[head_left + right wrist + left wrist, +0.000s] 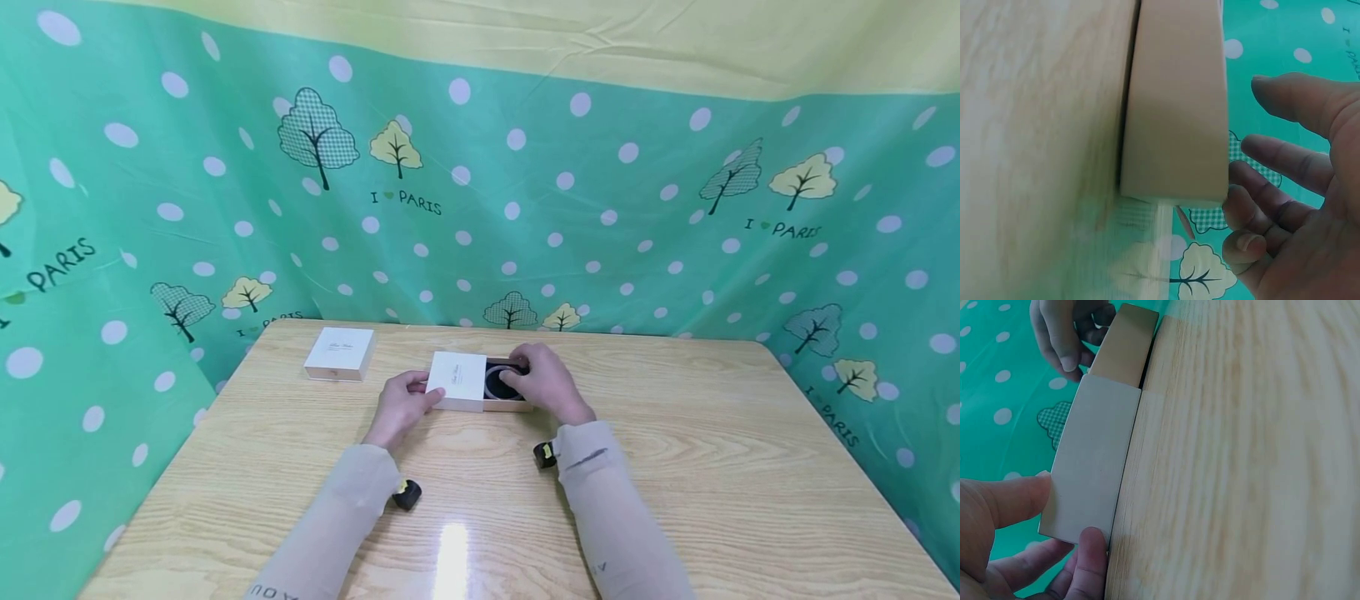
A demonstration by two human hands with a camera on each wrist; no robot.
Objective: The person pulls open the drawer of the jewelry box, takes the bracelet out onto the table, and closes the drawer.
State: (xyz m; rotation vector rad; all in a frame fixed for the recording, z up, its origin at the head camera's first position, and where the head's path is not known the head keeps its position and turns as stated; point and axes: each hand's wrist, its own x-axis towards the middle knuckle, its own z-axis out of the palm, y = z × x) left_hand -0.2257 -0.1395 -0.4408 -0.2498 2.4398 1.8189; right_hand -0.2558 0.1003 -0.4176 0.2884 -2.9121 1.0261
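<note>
A small white slide-out box [457, 381] lies mid-table, its tan drawer [510, 407] pulled partway out to the right. Inside the drawer's dark interior shows a greyish ring-shaped band [491, 383] around a black middle, partly covered by my right hand. My left hand [402, 407] grips the white cover at its left end, thumb at the upper edge and fingertips on the end. Over the drawer's right end hovers my right hand [551, 383], fingers loosely bent and thumb apart from them. In the right wrist view these fingers [1285, 169] are beside the tan drawer wall, holding nothing visible.
A second white box [340, 353], closed, stands at the table's back left. The wooden table [712, 467] reaches back to a green dotted curtain [525, 208]. A black wrist camera [407, 494] is on the left sleeve, another black camera [545, 455] on the right.
</note>
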